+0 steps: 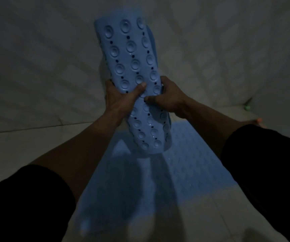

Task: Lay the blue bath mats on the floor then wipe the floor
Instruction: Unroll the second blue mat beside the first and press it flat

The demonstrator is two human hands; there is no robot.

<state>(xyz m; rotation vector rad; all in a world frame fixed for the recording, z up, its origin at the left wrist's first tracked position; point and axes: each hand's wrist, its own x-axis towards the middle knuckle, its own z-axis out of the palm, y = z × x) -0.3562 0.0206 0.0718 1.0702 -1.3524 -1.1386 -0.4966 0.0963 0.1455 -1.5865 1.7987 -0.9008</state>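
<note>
A rolled blue bath mat (133, 55), its suction cups and small holes facing out, is held upright in mid-air at the centre of the view. My left hand (118, 98) grips its left side with the thumb pressed across the front. My right hand (168, 98) grips its right side, thumb pointing left on the mat. Below them a second blue bath mat (184, 168) lies flat on the pale tiled floor (27, 145), partly in the shadow of my arms.
The room is dim. Pale tiled walls (44, 67) close in behind and to both sides. A small green object (247, 107) sits in the right corner where floor meets wall. A foot (259, 121) shows at the right edge of the flat mat.
</note>
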